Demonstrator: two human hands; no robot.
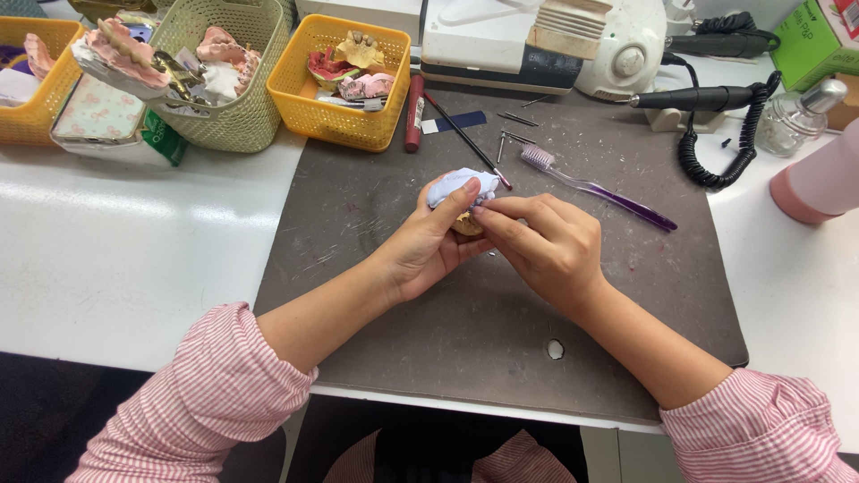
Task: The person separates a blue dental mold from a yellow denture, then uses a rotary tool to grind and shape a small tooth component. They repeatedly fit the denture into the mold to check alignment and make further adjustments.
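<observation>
My left hand [429, 246] cups a small dental cast [461, 186] with a pale blue top and a tan base, held just above the grey work mat [465, 322]. My right hand [546, 246] meets it from the right, with thumb and fingertips pinched against the cast's lower edge. Whether the right fingers hold a small tool or piece is hidden. Both forearms come out of pink striped sleeves.
A purple toothbrush [595, 186], a thin dark brush [465, 139], a red pen [415, 112] and several metal burs [514, 125] lie beyond the hands. Yellow basket [344, 121] and green basket [237, 125] hold dental models. A handpiece [698, 97] with coiled cord and a pink bottle [819, 183] stand right.
</observation>
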